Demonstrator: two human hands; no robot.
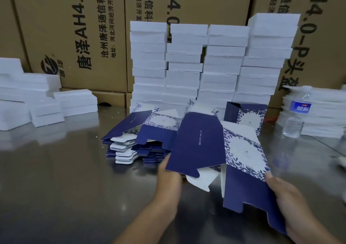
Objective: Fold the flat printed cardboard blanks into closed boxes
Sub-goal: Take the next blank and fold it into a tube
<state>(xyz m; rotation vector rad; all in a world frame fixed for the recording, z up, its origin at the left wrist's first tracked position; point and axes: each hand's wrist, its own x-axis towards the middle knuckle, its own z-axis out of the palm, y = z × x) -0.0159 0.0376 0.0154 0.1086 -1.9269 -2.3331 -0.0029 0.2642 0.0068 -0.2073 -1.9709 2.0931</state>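
The left hand (169, 172) reached forward and gripped the near left edge of a navy blue and white floral printed cardboard blank (202, 144), its fingers hidden under the card. The right hand (292, 202) pinched the blank's right edge with the thumb lying on top. The blank hung tilted and partly opened above a shiny grey metal table (56, 168), in front of one low pile of flat navy blanks (134, 142). One opened navy box (245, 116) stood just behind. Four tall columns of white foam blocks (185, 65) rose behind that, against brown printed cartons (74, 37). One clear plastic water bottle (297, 116) stood on the right, beside a stack of white sheets (322, 112). Lower white foam piles (28, 97) lined the left. Bare tabletop lay left of the hands.
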